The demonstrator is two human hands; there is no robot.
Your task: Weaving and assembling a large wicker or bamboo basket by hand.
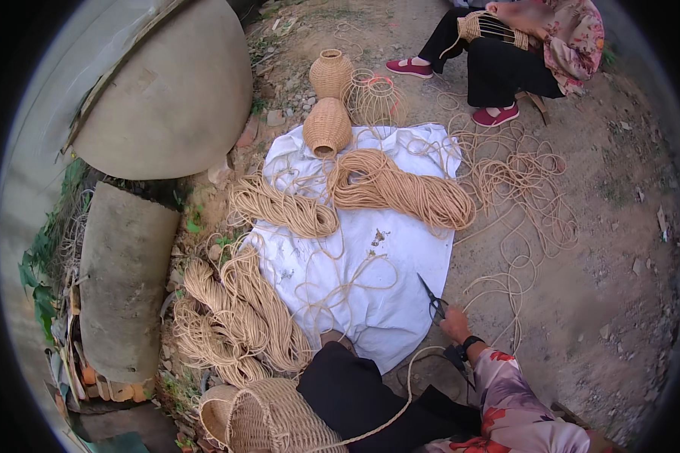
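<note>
My right hand (455,325) is closed on the handles of a pair of black scissors (435,303), with the blades pointing up and left over the edge of a white cloth (408,264). A dark band circles that wrist. A pale woven cord (408,381) arcs across my dark-clad lap and rises toward the right forearm. My left hand is out of sight. Beside my leg, at the bottom, lies a woven basket (279,419) with its wide mouth showing.
Coiled cord bundles (400,189) lie on the cloth, with more hanks (242,317) to the left. Woven vases (330,73) stand beyond. Loose cord (517,177) tangles on the right ground. Another person (506,68) sits at the far right holding a partly woven frame (493,29).
</note>
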